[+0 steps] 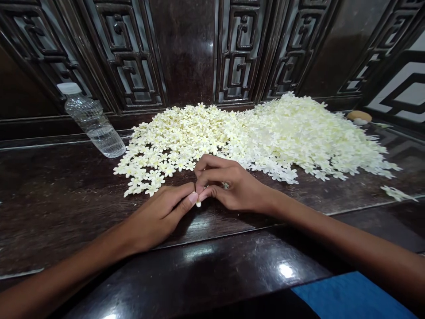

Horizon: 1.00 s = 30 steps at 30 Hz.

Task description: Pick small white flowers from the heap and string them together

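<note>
Clear plastic bottle (white-capped, partly filled), between 9 and 10 o'clock; carved dark panels, 12 o'clock.

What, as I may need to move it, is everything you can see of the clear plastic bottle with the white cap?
The clear, ridged, plastic-looking bottle has its round white cap on and clear liquid in its lower part. It stands, slanting in this view, on the dark brown wooden surface beside the pale yellowish flowers; contact there is unclear. Neither the left hand nor the right hand touches it.
</note>
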Each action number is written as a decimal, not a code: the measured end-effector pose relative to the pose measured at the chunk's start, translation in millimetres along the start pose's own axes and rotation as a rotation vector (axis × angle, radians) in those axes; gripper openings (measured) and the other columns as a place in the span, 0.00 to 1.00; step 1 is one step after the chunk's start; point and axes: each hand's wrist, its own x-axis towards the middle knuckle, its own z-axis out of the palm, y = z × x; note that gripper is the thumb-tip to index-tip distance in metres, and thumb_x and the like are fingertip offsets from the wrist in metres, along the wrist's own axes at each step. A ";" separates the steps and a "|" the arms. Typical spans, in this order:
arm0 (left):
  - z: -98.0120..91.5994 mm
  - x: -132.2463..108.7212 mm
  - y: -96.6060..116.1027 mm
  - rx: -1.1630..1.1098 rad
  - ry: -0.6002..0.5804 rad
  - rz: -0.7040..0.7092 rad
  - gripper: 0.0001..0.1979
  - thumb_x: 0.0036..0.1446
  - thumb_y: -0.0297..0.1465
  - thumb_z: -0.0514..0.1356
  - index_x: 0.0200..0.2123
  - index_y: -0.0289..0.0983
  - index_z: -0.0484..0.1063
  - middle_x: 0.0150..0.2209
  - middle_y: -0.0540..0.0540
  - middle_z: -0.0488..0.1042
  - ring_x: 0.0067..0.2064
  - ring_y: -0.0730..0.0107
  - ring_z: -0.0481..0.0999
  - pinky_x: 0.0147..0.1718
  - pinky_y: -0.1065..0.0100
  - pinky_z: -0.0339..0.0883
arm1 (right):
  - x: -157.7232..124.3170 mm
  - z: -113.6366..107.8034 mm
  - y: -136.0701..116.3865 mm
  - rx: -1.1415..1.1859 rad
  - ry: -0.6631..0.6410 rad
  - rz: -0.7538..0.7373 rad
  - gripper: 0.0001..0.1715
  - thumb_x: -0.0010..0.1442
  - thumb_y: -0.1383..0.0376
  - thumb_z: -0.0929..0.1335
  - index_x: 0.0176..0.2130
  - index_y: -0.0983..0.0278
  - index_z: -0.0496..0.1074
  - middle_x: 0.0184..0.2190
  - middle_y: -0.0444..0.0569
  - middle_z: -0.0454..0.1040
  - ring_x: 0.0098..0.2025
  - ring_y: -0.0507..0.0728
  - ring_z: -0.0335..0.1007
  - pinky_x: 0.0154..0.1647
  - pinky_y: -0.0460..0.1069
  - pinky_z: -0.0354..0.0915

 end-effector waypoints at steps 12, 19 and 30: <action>-1.2 2.9 -5.1 -0.327 0.076 -0.061 0.21 0.70 0.49 0.54 0.33 0.37 0.66 0.28 0.51 0.61 0.29 0.71 0.61 0.29 0.71 0.57 | 5.3 -2.0 -13.3 0.054 0.135 0.197 0.09 0.71 0.62 0.70 0.42 0.66 0.73 0.39 0.48 0.76 0.41 0.52 0.72 0.41 0.47 0.68; 2.3 6.4 -14.3 -0.517 0.101 -0.115 0.23 0.68 0.50 0.56 0.31 0.37 0.64 0.26 0.52 0.59 0.27 0.74 0.59 0.26 0.72 0.55 | 1.3 4.4 -3.2 -0.128 0.134 -0.033 0.12 0.70 0.61 0.70 0.49 0.65 0.71 0.45 0.52 0.74 0.42 0.54 0.70 0.41 0.50 0.70; 2.1 7.6 -12.1 -0.728 0.074 -0.157 0.20 0.66 0.45 0.61 0.29 0.35 0.67 0.24 0.52 0.61 0.24 0.77 0.60 0.23 0.73 0.55 | -2.1 9.6 -4.9 -0.530 0.056 -0.081 0.11 0.72 0.60 0.67 0.49 0.65 0.73 0.46 0.56 0.70 0.44 0.56 0.69 0.35 0.48 0.68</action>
